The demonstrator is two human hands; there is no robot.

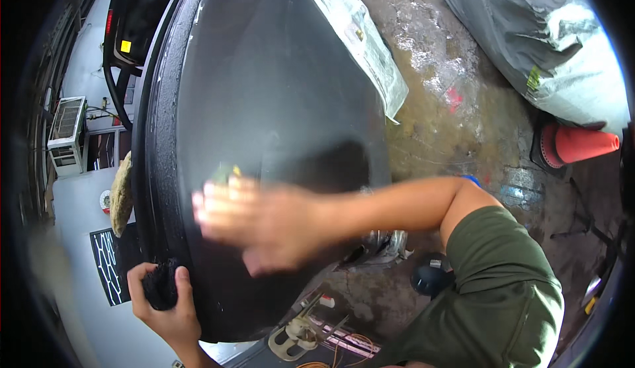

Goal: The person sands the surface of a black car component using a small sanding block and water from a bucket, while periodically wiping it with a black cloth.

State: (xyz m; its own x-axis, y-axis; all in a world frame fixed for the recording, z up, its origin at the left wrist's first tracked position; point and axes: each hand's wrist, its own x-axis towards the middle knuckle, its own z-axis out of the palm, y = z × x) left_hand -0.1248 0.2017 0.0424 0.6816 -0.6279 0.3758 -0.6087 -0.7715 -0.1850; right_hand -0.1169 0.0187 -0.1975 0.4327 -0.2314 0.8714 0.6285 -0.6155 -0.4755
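Pressing flat and open, the right hand (264, 226) rubs the black panel (278, 103); the left hand's (169, 308) grip clutches a dark cloth (161, 285).

A wet, stained concrete floor (456, 83) carries everything here. On it lie an orange traffic cone (582, 144) tipped on its side, a grey covered bundle (529, 30) above it, a sheet of crumpled newspaper (370, 44), and a tangle of cables and small parts (331, 338) near the lower edge.
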